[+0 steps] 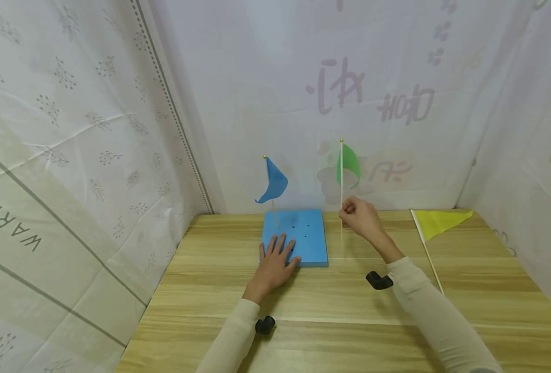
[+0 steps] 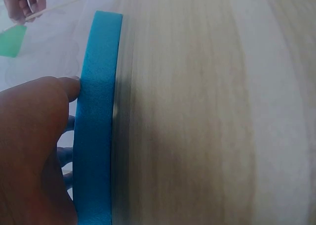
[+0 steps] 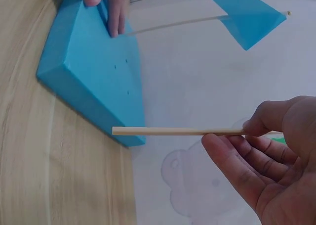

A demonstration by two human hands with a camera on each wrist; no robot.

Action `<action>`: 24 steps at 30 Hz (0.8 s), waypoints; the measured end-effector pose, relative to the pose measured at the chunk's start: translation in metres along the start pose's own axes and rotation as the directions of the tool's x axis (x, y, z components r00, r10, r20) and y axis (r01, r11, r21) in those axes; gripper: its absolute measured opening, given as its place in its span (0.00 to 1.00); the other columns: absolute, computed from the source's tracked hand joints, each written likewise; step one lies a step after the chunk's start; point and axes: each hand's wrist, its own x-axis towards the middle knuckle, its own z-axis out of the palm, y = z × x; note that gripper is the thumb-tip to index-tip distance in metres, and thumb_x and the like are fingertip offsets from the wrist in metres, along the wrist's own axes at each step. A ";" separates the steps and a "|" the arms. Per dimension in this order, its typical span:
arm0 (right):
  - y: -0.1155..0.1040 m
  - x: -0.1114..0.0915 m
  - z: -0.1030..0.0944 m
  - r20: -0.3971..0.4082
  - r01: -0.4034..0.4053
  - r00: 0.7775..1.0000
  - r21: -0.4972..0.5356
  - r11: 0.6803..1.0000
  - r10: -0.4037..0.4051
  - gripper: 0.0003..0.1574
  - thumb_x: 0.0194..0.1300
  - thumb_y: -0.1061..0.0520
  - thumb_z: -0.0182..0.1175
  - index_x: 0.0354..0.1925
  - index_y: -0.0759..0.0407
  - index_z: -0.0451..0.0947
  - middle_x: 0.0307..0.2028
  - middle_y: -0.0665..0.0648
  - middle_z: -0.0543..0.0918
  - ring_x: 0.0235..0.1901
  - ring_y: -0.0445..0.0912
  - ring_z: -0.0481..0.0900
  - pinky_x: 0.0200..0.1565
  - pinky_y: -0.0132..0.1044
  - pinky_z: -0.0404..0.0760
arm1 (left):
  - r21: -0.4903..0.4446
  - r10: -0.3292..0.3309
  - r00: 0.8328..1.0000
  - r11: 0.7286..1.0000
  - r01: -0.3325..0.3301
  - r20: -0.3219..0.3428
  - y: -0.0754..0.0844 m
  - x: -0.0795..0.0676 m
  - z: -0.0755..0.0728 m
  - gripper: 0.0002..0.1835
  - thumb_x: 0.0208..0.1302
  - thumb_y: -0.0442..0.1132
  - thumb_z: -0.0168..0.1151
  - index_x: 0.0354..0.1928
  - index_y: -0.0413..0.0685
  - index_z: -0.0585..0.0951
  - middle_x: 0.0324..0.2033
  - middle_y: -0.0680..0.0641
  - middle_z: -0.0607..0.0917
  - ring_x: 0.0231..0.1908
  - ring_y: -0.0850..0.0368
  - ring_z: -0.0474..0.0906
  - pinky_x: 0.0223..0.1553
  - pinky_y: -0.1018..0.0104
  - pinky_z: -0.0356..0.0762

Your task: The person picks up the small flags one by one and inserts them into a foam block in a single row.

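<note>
From where I watch, the left hand (image 1: pixel 274 264) lies with fingers spread across the blue block (image 1: pixel 315 248) on the table (image 1: pixel 327 321), hiding its near left corner; I cannot tell whether more holes (image 1: pixel 305 236) sit under it. The left wrist feed shows me mainly the block's side, its top out of sight. The right hand (image 1: pixel 361 217) pinches the stick of the green flag (image 1: pixel 350 160) between thumb and curled fingers, which cover part of it; the flag is upright, to the right of the block. Its lower end blends into the wood grain in my head view but shows plainly in the right wrist view, where only a sliver of green cloth escapes the hand. The blue flag (image 1: pixel 277 181) stands in the block, just beyond the left fingers. Far right, the yellow flag (image 1: pixel 443 221) has its lower stick running behind the right sleeve (image 1: pixel 438 311). Patterned cloth (image 1: pixel 266 77) hangs beyond the table.
</note>
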 end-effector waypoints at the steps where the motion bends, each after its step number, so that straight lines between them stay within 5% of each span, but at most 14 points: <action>1: -0.001 0.001 0.001 -0.001 0.005 1.000 0.000 1.000 -0.005 0.07 0.67 0.58 0.56 0.38 0.62 0.74 0.34 0.64 0.84 0.29 0.50 0.87 0.30 0.34 0.86 | 0.001 -0.001 1.000 1.000 0.001 0.000 0.000 0.000 0.000 0.33 0.74 0.62 0.44 0.75 0.57 0.61 0.77 0.43 0.55 0.76 0.38 0.47 0.70 0.28 0.43; 11: -0.012 0.008 0.007 -0.008 0.015 1.000 0.034 0.999 -0.014 0.06 0.67 0.59 0.58 0.38 0.62 0.74 0.32 0.63 0.84 0.33 0.59 0.87 0.36 0.48 0.87 | -0.003 -0.010 1.000 1.000 0.010 0.009 0.001 0.001 0.001 0.34 0.74 0.62 0.44 0.76 0.58 0.60 0.77 0.44 0.54 0.77 0.39 0.46 0.70 0.29 0.42; 24: -0.020 0.021 0.017 -0.008 0.041 0.999 0.024 0.999 -0.041 0.07 0.67 0.58 0.58 0.38 0.61 0.74 0.34 0.62 0.84 0.33 0.58 0.88 0.30 0.36 0.86 | -0.008 -0.009 1.000 1.000 0.009 0.001 0.002 0.000 -0.001 0.33 0.74 0.62 0.45 0.75 0.58 0.61 0.77 0.44 0.55 0.76 0.38 0.47 0.70 0.29 0.43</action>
